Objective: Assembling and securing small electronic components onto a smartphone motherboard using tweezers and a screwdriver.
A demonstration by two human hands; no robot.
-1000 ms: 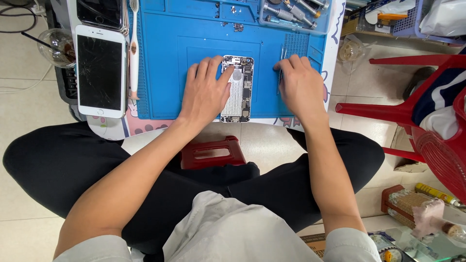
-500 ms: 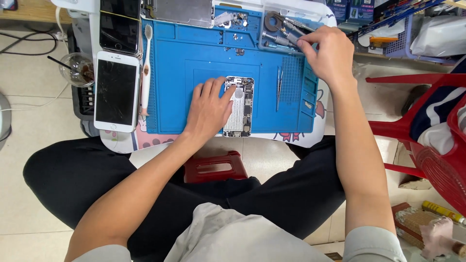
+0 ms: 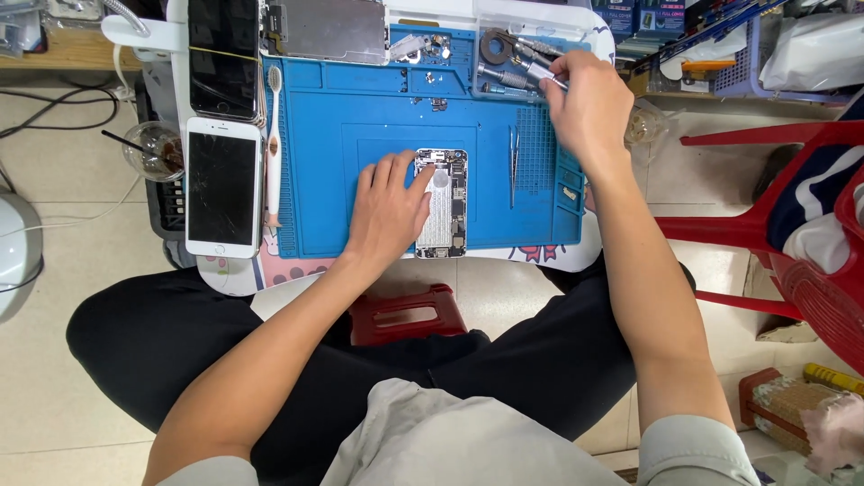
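Observation:
An opened phone body (image 3: 445, 205) with its insides showing lies in the middle of a blue work mat (image 3: 342, 153). My left hand (image 3: 387, 209) lies flat against the phone's left edge, fingers spread over its upper corner. My right hand (image 3: 589, 106) is stretched to the tool tray at the mat's far right corner. Its fingers are closed on a slim silver tool (image 3: 543, 72) among other metal tools (image 3: 500, 49). Thin tweezers (image 3: 513, 166) lie on the mat just right of the phone.
A white phone (image 3: 222, 187), a black phone (image 3: 223, 58) and a toothbrush (image 3: 274, 135) lie left of the mat. A detached screen panel (image 3: 328, 31) sits at the top. There is a glass cup (image 3: 153, 148) far left, a red stool (image 3: 405, 315) below and a red chair (image 3: 792, 225) at right.
My right hand left the phone's right side and moved up to the tool tray, closing on a silver tool. My left hand stayed on the phone.

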